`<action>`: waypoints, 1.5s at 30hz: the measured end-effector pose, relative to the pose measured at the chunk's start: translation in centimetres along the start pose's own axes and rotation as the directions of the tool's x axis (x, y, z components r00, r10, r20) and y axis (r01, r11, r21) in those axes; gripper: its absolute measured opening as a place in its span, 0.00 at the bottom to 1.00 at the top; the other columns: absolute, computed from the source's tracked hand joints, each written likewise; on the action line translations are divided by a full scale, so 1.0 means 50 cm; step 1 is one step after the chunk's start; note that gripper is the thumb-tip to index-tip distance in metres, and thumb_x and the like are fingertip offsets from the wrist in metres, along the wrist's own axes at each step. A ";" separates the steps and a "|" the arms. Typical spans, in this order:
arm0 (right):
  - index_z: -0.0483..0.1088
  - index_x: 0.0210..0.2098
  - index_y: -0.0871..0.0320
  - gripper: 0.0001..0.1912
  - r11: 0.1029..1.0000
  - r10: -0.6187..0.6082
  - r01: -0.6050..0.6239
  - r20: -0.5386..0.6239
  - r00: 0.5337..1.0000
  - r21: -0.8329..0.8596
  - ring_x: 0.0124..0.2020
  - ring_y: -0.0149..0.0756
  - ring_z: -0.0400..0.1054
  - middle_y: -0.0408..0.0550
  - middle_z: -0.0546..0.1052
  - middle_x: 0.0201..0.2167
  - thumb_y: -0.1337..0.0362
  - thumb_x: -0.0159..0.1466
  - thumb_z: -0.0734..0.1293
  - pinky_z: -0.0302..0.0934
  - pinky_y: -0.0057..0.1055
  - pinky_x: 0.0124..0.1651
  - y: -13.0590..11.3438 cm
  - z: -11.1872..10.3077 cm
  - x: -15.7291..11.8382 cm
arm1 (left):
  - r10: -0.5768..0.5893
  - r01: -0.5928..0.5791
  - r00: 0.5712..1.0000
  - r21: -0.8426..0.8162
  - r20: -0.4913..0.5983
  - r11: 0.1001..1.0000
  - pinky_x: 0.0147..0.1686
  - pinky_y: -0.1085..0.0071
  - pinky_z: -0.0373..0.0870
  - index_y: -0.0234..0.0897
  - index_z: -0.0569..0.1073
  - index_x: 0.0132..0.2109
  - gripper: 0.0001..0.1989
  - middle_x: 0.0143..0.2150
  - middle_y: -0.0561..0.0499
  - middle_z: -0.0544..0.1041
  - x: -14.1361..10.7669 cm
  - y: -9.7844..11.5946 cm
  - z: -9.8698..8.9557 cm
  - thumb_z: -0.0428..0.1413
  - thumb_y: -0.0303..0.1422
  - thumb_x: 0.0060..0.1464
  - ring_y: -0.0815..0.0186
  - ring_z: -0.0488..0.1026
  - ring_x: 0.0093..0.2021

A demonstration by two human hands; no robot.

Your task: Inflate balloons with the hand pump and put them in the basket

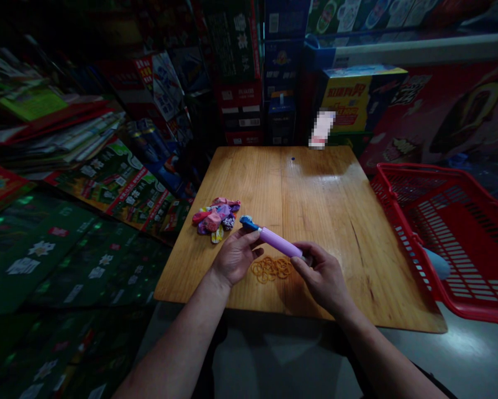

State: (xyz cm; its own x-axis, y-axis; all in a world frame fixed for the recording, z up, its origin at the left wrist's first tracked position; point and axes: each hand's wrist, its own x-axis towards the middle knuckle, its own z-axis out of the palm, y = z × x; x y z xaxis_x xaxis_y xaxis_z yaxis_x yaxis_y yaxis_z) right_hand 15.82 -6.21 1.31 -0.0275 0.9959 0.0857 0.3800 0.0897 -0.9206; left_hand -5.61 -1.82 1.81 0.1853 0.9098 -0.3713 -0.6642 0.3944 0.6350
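Hands (324,275) grip purple pump (280,242); red basket (417,239) holds pale-blue object (439,264).

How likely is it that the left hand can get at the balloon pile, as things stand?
Probably yes. The balloon pile sits on the table just past the left hand, with nothing visible between. The left grip is busy at one end of the purple tube, but the right hand holds the other.

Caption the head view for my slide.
Two bare hands hold a purple cylindrical pump fitted with a dark blue balloon above a square wooden table.
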 end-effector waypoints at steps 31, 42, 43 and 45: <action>0.74 0.43 0.57 0.14 0.703 0.248 -0.304 0.179 0.952 0.642 0.28 0.29 0.67 0.46 0.76 0.32 0.59 0.60 0.74 0.61 0.25 0.30 0.025 0.012 0.026 | 0.063 -0.089 0.978 -0.122 -0.197 0.989 0.32 0.74 0.68 0.38 0.80 0.43 0.14 0.41 0.51 0.81 0.019 -0.017 -0.007 0.70 0.30 0.47 0.69 0.77 0.37; 0.73 0.38 0.62 0.10 0.004 0.254 -0.392 0.378 0.890 0.920 0.24 0.22 0.61 0.40 0.70 0.26 0.68 0.60 0.75 0.58 0.20 0.26 0.042 -0.050 0.053 | 0.131 -0.134 0.991 -0.132 -0.027 0.982 0.43 0.63 0.75 0.42 0.79 0.48 0.13 0.48 0.50 0.81 -0.004 0.005 -0.001 0.65 0.31 0.55 0.61 0.79 0.45; 0.73 0.38 0.62 0.10 -0.015 0.240 -0.418 0.409 0.880 0.909 0.24 0.22 0.61 0.40 0.70 0.26 0.68 0.60 0.76 0.58 0.20 0.26 0.043 -0.042 0.050 | 0.074 -0.072 0.997 -0.121 0.006 0.990 0.45 0.59 0.76 0.42 0.79 0.48 0.13 0.47 0.49 0.81 -0.009 -0.007 0.003 0.65 0.30 0.55 0.58 0.79 0.47; 0.72 0.40 0.62 0.11 -0.047 0.216 -0.467 0.466 0.858 0.883 0.23 0.21 0.61 0.40 0.71 0.26 0.67 0.60 0.76 0.59 0.20 0.26 0.041 -0.026 0.042 | 0.027 -0.023 0.999 -0.132 0.027 0.991 0.48 0.57 0.76 0.41 0.79 0.48 0.13 0.46 0.48 0.81 -0.015 -0.029 0.009 0.65 0.29 0.55 0.57 0.79 0.48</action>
State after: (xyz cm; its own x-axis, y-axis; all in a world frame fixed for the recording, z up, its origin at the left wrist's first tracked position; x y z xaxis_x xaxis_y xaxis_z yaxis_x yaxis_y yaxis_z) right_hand 17.73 -3.94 0.09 -0.3724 0.8774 -0.3024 -0.8211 -0.4634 -0.3333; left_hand -4.47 -3.02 1.49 0.1870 0.9233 -0.3354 -0.7579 0.3528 0.5488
